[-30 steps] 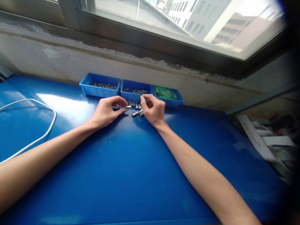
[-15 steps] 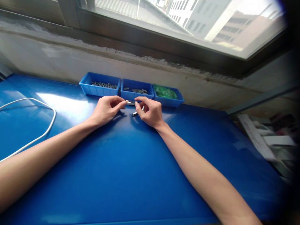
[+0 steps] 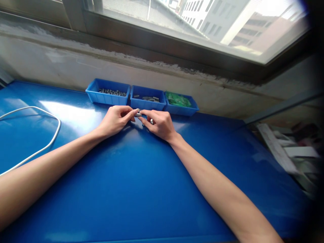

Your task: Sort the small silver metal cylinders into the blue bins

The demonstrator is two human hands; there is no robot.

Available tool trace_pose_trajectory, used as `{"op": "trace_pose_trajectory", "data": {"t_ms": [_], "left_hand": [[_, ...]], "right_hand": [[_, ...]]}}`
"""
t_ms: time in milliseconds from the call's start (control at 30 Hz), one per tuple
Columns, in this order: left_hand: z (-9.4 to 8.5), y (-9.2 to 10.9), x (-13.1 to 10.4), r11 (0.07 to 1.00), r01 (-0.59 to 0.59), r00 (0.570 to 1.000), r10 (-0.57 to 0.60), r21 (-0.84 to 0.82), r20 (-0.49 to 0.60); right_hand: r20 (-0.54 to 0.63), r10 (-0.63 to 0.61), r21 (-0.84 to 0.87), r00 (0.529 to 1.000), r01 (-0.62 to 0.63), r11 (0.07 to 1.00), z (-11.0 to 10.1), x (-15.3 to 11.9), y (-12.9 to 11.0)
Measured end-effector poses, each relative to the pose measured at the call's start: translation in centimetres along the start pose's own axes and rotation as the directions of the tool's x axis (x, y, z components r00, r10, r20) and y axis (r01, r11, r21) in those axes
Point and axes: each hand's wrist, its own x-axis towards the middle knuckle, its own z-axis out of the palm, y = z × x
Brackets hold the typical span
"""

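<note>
Between its thumb and index finger my left hand pinches a small metal piece, near the front of the middle bin. My right hand is close beside it, thumb and index fingertips at the right end of that piece. A second small shiny object shows between the curled fingers of my right hand, mostly hidden. Both hands are just above the blue table.
Three blue bins line the wall: the left bin holds small metal parts, the middle bin metal pieces, the right bin green packets. A white cable curves at left. Blurred items lie right of the table.
My right hand has shifted left, its fingertips now nearer my left hand. The object in its curled fingers is more hidden. My left hand has moved slightly down.
</note>
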Motion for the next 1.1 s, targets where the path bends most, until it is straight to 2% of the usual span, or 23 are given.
{"op": "trace_pose_trajectory", "data": {"t_ms": [167,300,367,433,533,600,700,867,1000,1100], "left_hand": [[0.0,-0.1,0.1,1.0,0.006,1.0,-0.006,0.006,-0.009],[0.2,0.0,0.0,1.0,0.027,0.998,-0.028,-0.014,-0.049],[0.2,0.2,0.0,0.999,0.033,0.999,-0.034,-0.014,-0.037],[0.3,0.2,0.0,0.999,0.031,0.999,-0.031,-0.008,-0.012],[0.3,0.3,-0.1,1.0,0.015,1.0,-0.015,0.012,0.011],[0.3,0.3,-0.1,0.999,0.001,1.0,-0.002,0.035,0.016],[0.3,0.3,-0.1,0.997,-0.027,1.0,0.026,0.07,0.017],[0.6,0.0,-0.1,0.966,-0.167,0.986,0.166,0.195,0.021],[1.0,-0.4,-0.3,0.874,-0.36,0.933,0.333,0.327,0.137],[1.4,-0.5,-0.5,0.795,-0.453,0.891,0.392,0.403,0.227]], "right_hand": [[-0.021,0.008,0.016,1.0,-0.007,1.0,0.3,0.0,0.1],[-0.128,0.155,0.04,0.98,-0.151,0.988,0.5,0.1,0.4],[-0.201,0.269,0.059,0.942,-0.263,0.963,0.6,0.2,0.7],[-0.268,0.382,0.077,0.884,-0.375,0.924,0.5,0.3,1.1],[-0.331,0.486,0.106,0.809,-0.48,0.871,0.5,0.4,1.6],[-0.338,0.522,0.117,0.783,-0.515,0.849,0.5,0.4,1.9],[-0.306,0.558,0.12,0.771,-0.55,0.827,0.6,0.4,2.2],[-0.247,0.585,0.135,0.772,-0.571,0.81,0.7,0.5,2.2],[-0.24,0.596,0.165,0.766,-0.573,0.803,0.6,0.7,1.8],[-0.294,0.605,0.229,0.74,-0.56,0.796,0.3,0.9,1.5]]}}
